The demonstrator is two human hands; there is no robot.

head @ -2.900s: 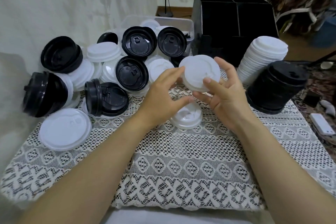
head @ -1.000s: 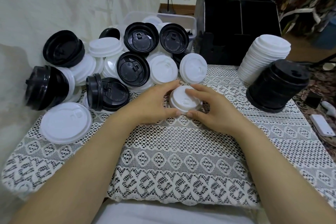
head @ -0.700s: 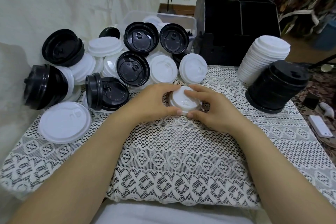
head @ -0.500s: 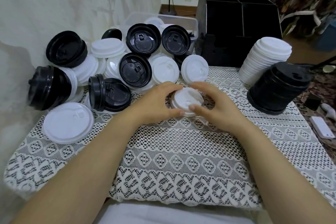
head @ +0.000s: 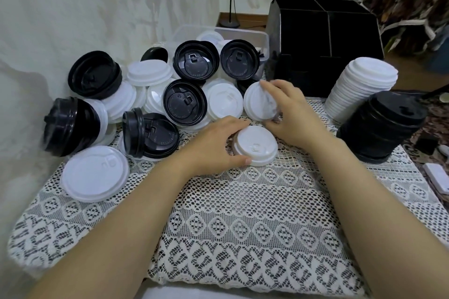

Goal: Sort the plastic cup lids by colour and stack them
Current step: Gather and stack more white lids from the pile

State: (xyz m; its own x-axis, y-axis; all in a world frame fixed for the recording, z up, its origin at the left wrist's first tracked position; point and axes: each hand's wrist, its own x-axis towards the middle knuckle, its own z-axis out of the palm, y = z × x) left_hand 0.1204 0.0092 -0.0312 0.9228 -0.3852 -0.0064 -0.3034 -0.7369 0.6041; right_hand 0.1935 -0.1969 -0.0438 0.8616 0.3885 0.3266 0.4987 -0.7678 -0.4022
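Lace tablecloth (head: 243,213) carries a short white stack (head: 255,145) at its middle, gripped between the thumb and fingers of the left hand (head: 213,145). Just behind, the right hand (head: 294,114) curls round a tilted white lid (head: 258,102). Loose lids (head: 184,102) are heaped to the left; a tall white stack (head: 362,90) and a black stack (head: 384,126) stand to the right.

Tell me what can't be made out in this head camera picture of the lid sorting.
- Head view: how many lids are in the low white stack; the left hand covers its left side.
- Head view: surface details of the white lid in the right hand; it is blurred.
- Head view: most of what is in the clear tub; the black lids stand in front.
- Head view: the white flat thing; the right edge cuts it off.
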